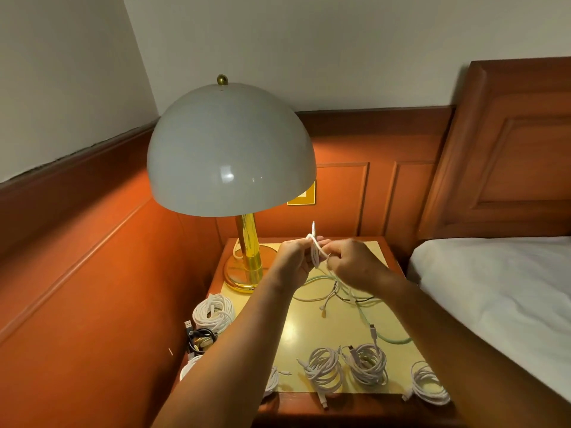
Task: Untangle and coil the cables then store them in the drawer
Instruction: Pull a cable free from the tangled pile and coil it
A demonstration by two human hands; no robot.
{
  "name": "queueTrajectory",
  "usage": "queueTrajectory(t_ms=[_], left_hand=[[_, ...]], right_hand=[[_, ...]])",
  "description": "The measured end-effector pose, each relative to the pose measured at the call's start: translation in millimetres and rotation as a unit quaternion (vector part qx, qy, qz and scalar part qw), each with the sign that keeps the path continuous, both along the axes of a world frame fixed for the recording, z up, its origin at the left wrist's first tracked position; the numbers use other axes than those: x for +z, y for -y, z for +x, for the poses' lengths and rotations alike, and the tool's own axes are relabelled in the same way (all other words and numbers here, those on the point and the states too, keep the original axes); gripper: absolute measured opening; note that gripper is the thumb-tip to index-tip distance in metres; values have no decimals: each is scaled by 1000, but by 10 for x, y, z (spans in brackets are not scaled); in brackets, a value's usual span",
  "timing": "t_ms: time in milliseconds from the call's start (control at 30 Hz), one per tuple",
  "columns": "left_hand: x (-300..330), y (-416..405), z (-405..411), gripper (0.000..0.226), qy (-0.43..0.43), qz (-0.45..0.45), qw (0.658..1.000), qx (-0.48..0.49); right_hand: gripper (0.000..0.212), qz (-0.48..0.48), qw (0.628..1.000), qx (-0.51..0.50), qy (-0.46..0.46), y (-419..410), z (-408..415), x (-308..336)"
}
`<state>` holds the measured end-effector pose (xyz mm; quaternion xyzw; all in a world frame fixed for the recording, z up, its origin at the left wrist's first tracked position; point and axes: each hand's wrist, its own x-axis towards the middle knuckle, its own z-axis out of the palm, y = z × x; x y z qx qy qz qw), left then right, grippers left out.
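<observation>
Coiling is the step in hand: the left hand (292, 257) grips a small bundle of white cable (315, 253) above the desk (296, 332), and the right hand (355, 264) pinches the same cable just beside it, feeding a loop. From the hands, the loose tangle (336, 291) lies at five o'clock, finished coils (346, 364) at six along the front edge, more coils (213, 313) at eight. Next, I judge, comes winding the remaining slack evenly. No drawer shows.
</observation>
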<state>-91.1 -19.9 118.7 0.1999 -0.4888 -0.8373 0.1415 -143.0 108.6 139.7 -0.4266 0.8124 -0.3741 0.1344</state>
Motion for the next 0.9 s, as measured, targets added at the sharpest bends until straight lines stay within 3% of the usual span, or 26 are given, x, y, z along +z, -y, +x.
queueTrajectory(t_ms=[133, 233, 400, 533, 667, 800, 900], left_hand=[[34, -11, 24, 29, -9, 83, 996, 17], [15, 9, 55, 32, -16, 113, 993, 36], [88, 67, 91, 33, -35, 159, 985, 59], [126, 84, 151, 33, -53, 178, 981, 51], [105, 62, 224, 33, -52, 139, 989, 17], [73, 41, 279, 30, -45, 76, 996, -23], [58, 15, 310, 29, -33, 8, 998, -47]], right_hand=[[23, -65, 985, -21, 157, -56, 131, -232], [13, -35, 984, -56, 163, -14, 119, -397], [45, -20, 971, -75, 227, 6, 71, -578], [26, -15, 962, -15, 273, 21, 6, -664], [27, 23, 973, -60, 223, 82, -95, -672], [45, 85, 981, -136, 106, 155, -230, -620], [33, 86, 986, -122, 81, 183, -358, -496]])
